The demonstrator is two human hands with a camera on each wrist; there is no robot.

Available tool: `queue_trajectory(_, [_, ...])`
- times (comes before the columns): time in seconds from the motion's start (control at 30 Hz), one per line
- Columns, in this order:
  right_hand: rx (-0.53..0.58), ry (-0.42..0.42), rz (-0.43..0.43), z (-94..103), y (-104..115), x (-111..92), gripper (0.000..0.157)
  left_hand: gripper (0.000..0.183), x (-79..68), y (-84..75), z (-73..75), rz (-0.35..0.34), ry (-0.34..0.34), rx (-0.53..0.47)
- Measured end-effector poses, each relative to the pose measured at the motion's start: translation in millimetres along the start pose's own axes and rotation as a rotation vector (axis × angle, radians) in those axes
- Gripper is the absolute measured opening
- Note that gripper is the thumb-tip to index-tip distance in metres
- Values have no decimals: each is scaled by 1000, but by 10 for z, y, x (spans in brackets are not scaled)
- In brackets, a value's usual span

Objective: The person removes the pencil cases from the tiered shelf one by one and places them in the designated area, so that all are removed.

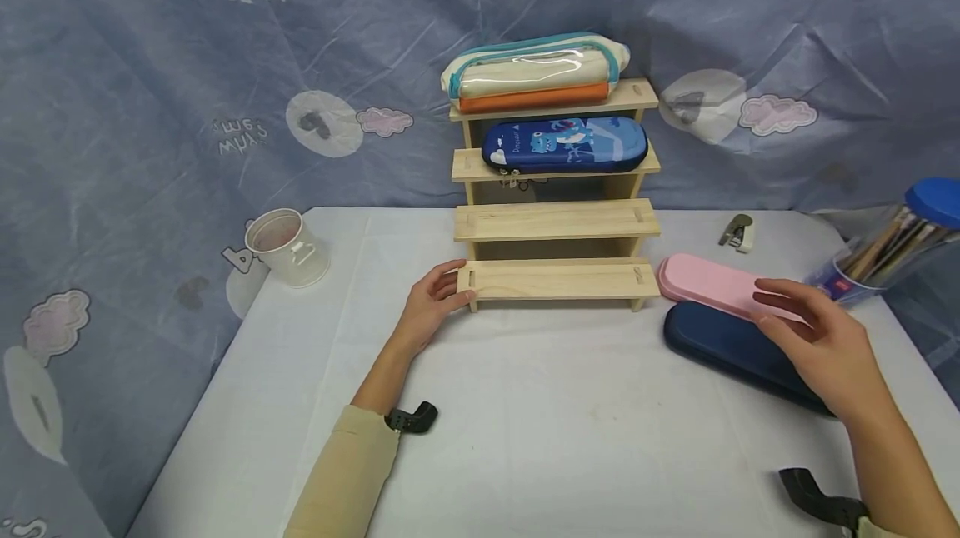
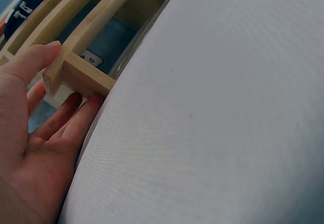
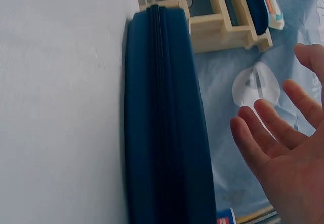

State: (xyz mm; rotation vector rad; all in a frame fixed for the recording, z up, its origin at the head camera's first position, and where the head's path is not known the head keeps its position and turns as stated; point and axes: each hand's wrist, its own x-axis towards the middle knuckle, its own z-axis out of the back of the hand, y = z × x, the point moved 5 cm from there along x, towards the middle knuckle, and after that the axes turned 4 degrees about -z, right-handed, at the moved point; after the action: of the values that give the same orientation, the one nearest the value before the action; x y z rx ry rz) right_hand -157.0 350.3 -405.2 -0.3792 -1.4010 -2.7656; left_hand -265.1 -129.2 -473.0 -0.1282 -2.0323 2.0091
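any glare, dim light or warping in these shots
head view: brightly lit, with glare streaks on the shiny front of the top pencil case; left wrist view: dimmer, the shelf boards look bowed and the lower right corner darkens; right wrist view: dim and bluish, with the dark blue case darkest along its zip

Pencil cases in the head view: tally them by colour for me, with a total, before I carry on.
Blue: 2 (patterned case on the rack, plain dark case on the table)
Pink: 1 (pink case, on the table)
Cream with orange and teal: 1 (cream case, top shelf)
Total: 4
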Motion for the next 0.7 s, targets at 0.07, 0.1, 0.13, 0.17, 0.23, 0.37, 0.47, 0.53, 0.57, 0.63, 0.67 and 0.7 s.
queue_trajectory(0.07, [12,12,18,-51,24,31,50,61,-1,1,-5,3,2,2])
queue_trajectory(0.1, [19,16,29,-74,34,45,50,61,-2,1,-8,4,3,1])
queue_trajectory(0.13, [18,19,37,-97,43,56,50,61,-2,2,-12,6,2,0])
queue_trajectory(0.17, [21,19,46,-117,53,67,50,61,-3,0,-14,8,2,2])
queue_trajectory(0.23, [38,19,59,-151,72,86,50,61,-1,2,-13,10,2,4])
queue_trajectory(0.37, [57,20,56,-209,106,127,49,61,25,60,4,6,7,-7])
queue_trajectory(0.47, [69,19,61,-253,132,174,48,62,54,155,27,3,2,-16])
queue_trajectory(0.53, [76,12,70,-283,151,210,48,62,68,220,43,5,-11,-13])
queue_trajectory(0.57, [78,10,75,-298,160,228,48,62,72,239,48,5,-18,-9])
queue_trajectory(0.63, [78,8,70,-330,173,258,47,61,75,259,55,0,-30,1])
queue_trajectory(0.67, [80,6,63,-348,178,271,47,61,76,264,61,-3,-35,5])
queue_trajectory(0.7, [82,6,57,-367,180,283,47,60,76,264,64,-8,-37,10])
